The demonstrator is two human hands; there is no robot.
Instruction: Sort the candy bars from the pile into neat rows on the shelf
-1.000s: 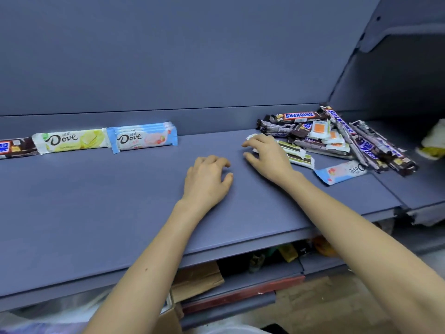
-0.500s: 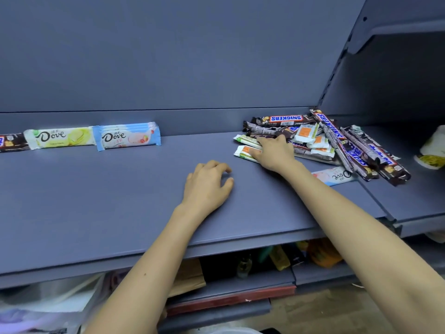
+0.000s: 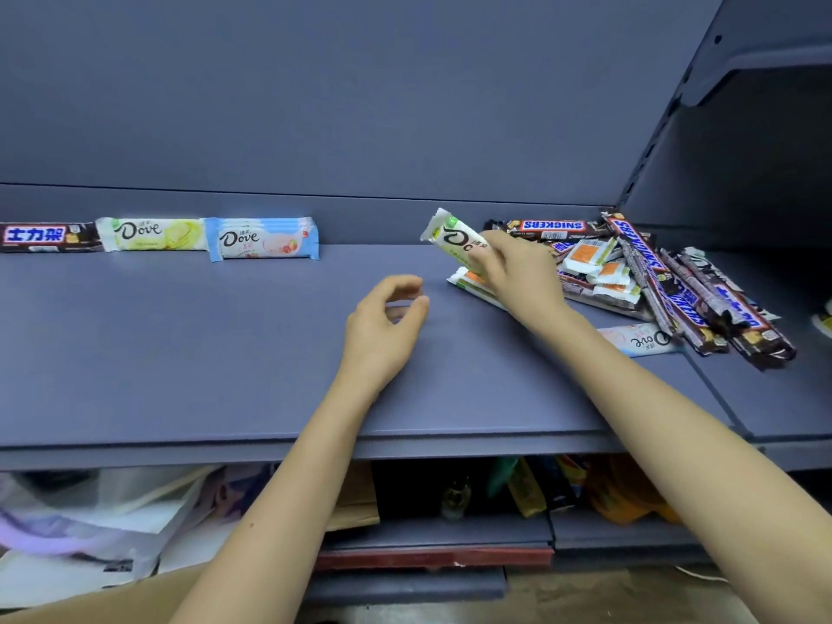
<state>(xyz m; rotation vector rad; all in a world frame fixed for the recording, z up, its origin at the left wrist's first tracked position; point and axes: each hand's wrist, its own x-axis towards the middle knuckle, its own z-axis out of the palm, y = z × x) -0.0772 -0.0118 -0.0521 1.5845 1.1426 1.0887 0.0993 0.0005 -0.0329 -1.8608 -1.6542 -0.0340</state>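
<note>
Blue-grey shelf fills the frame, back wall behind it. Far left, against the wall, the row is started: dark bar, green-white Dove bar and blue Dove stack, end to end, long axes left-right along the wall.

Centre: left hand, fingers loosely curled, holds nothing. Cannot tell if it touches the shelf.

Right of centre: right hand pinches the held Dove bar, also green-white, by its lower end. It's clear of the shelf, logo end raised toward upper left, long axis diagonal.

Right: pile of Snickers and small orange-white packets, with a pale-blue Dove bar at its front edge.

Key relation: the matching green-white bar lies well left of the right hand. The left hand sits between them, nearer the row.

Judgement: the held bar needs turning parallel to the wall, then a long leftward reach or a hand-off to the left hand.
</note>
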